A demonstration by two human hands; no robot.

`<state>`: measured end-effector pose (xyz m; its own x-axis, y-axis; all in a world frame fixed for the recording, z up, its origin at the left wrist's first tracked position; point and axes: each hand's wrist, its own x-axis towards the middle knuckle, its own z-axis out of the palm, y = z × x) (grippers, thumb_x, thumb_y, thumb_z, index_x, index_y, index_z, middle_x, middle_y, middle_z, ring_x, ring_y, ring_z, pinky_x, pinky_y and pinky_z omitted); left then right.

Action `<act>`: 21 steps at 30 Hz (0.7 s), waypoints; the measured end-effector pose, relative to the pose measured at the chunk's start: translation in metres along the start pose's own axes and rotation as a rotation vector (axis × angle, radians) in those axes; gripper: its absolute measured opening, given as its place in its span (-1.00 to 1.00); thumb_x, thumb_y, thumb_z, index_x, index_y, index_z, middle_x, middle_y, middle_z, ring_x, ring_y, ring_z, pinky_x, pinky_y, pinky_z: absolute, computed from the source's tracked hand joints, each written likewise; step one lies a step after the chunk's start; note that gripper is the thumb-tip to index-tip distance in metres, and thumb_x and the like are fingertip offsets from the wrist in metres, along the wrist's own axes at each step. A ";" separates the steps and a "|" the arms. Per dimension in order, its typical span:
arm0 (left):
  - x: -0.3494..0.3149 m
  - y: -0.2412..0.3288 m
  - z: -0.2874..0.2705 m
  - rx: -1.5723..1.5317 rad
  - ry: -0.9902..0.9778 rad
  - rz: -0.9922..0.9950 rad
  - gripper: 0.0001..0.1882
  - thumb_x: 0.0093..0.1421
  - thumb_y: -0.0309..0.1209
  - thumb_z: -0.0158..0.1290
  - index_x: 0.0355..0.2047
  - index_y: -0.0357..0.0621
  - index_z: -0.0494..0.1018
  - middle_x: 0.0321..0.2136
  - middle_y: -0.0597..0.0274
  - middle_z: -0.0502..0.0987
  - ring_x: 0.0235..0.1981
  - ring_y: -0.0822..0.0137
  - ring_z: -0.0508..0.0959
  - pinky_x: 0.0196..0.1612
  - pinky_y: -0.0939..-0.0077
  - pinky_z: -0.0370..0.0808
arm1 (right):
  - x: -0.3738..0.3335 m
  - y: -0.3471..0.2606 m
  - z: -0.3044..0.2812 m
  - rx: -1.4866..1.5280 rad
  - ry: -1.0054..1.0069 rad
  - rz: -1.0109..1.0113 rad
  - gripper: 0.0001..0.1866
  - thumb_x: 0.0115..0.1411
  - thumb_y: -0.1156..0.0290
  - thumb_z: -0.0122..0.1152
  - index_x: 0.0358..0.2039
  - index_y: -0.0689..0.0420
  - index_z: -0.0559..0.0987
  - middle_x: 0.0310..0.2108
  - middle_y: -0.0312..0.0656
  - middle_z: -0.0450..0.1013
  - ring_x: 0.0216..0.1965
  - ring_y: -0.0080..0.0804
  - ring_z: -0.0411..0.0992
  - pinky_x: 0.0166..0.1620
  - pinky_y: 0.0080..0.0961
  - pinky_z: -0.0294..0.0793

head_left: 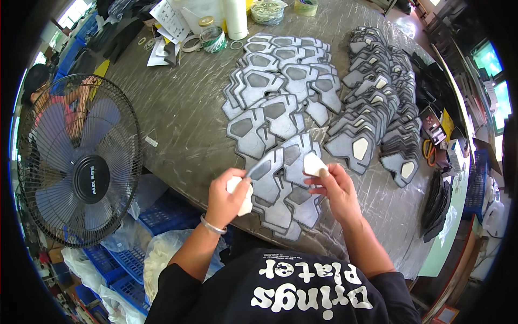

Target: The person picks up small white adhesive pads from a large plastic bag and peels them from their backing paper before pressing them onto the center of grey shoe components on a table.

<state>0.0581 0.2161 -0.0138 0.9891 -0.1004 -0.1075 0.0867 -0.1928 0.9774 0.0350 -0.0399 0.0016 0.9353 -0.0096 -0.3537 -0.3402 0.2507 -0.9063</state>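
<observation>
My left hand (222, 195) is closed around a small bundle of cream-white pads (246, 206), just off the near edge of the grey pieces. Between the thumb and fingers of my right hand (342, 193) is a single white pad (313, 163), flat and angular. It is over one of the flat grey shaped pieces (295, 168); I cannot tell whether it touches. These pieces overlap in rows up the table, each with a darker grey angular patch. To the right, similar grey pieces (337, 144) lie in long overlapping rows, with white pads showing on their patches.
A standing fan (90, 178) is at the left, with blue crates (116, 264) below. A glass jar (213, 39), tape rolls and a white cylinder (235, 19) stand at the table's far side. Orange-handled scissors (429, 153) and black pieces (437, 208) lie right. Another person (62, 110) sits far left.
</observation>
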 end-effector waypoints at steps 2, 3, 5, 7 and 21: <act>-0.007 0.007 0.008 0.199 -0.012 0.368 -0.86 0.09 -0.53 0.12 -0.30 -0.25 0.51 -0.38 0.10 0.62 -0.46 0.31 0.60 -0.38 0.50 0.49 | 0.004 -0.003 0.000 0.069 -0.004 0.006 -0.77 0.39 0.28 -0.08 -0.16 0.19 0.35 -0.10 -0.06 0.47 -0.16 -0.41 0.49 -0.18 -0.49 0.51; -0.011 0.010 0.009 0.289 -0.042 0.491 -0.84 0.07 -0.55 0.12 -0.30 -0.22 0.51 -0.33 0.13 0.62 -0.46 0.27 0.59 -0.38 0.47 0.50 | 0.004 0.001 -0.003 0.140 0.027 -0.045 -0.77 0.39 0.27 -0.09 -0.15 0.18 0.36 -0.08 -0.06 0.46 -0.18 -0.41 0.49 -0.19 -0.50 0.50; -0.020 0.015 0.012 0.416 -0.079 0.644 -0.78 0.02 -0.61 0.12 -0.28 -0.15 0.51 -0.25 0.23 0.63 -0.50 0.22 0.55 -0.40 0.42 0.50 | 0.000 0.002 -0.006 0.238 0.112 -0.143 -0.81 0.39 0.31 -0.08 -0.15 0.16 0.36 -0.12 -0.15 0.46 -0.23 -0.52 0.44 -0.19 -0.55 0.45; -0.025 0.017 0.013 0.427 -0.096 0.694 -0.78 0.01 -0.61 0.13 -0.29 -0.14 0.51 -0.24 0.23 0.63 -0.52 0.25 0.54 -0.42 0.43 0.49 | 0.004 0.014 -0.017 0.080 0.199 -0.298 -0.82 0.39 0.33 -0.09 -0.16 0.16 0.37 -0.13 -0.17 0.45 -0.21 -0.54 0.43 -0.16 -0.55 0.45; -0.041 0.001 0.002 0.226 -0.222 0.631 -0.75 -0.02 -0.64 0.11 -0.29 -0.11 0.49 -0.19 0.15 0.62 -0.53 0.28 0.54 -0.44 0.51 0.45 | 0.059 -0.006 -0.034 0.140 0.020 -0.090 -0.71 0.38 0.26 -0.07 -0.07 0.21 0.40 -0.13 -0.02 0.51 -0.19 -0.38 0.53 -0.12 -0.50 0.51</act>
<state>0.0177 0.2185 -0.0093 0.7929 -0.4517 0.4089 -0.5456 -0.2276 0.8066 0.0893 -0.0753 -0.0221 0.9589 -0.0570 -0.2780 -0.2366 0.3803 -0.8941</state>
